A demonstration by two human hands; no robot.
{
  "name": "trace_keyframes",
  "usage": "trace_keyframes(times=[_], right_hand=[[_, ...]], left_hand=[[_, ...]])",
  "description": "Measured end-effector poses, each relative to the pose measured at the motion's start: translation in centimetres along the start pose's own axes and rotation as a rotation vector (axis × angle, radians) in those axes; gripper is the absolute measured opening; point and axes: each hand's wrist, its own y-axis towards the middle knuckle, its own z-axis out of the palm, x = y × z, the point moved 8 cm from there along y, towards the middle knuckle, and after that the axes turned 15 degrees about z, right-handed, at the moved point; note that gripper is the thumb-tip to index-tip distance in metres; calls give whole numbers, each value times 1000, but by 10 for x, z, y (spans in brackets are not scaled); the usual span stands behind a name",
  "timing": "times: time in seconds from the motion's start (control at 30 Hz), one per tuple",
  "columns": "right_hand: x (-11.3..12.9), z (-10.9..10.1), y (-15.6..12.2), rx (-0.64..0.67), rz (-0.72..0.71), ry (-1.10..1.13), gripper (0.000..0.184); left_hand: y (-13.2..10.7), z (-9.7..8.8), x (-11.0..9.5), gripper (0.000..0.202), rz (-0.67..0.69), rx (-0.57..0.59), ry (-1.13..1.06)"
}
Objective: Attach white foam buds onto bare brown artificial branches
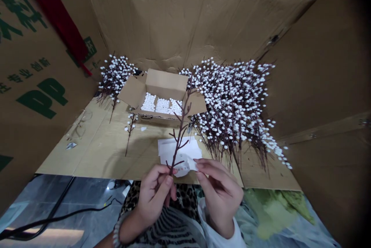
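Observation:
My left hand (155,194) pinches the lower stem of a bare brown artificial branch (180,132), which rises upright and slightly tilted to the right, with no white buds on it. My right hand (220,197) is close by, its fingertips gripping the edge of a white paper piece (181,167) just right of the stem. That paper seems to lie over a loose stack of white sheets (179,150). Its printing is too small to read.
An open cardboard box (162,85) full of white foam buds stands ahead. Large heaps of white-budded artificial twigs (232,112) lie to its right, with a smaller heap (116,74) to its left. One short budded twig (130,132) lies on the cardboard surface (87,159), walled by cardboard sheets.

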Motion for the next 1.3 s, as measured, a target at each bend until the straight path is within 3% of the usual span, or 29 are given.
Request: trace_keyframes(times=[0.37, 0.6, 1.1, 1.3], right_hand=[[4, 5, -2, 76, -81, -63, 37], [0, -10, 2, -71, -47, -24, 28], [10, 7, 5, 145, -124, -50, 33], [2, -6, 5, 8, -52, 54, 21]], left_hand=[[-4, -2, 6, 25, 15, 2, -18], [-8, -7, 13, 27, 2, -19, 18], [-9, -8, 13, 25, -2, -15, 6], [-10, -8, 11, 26, 8, -35, 3]])
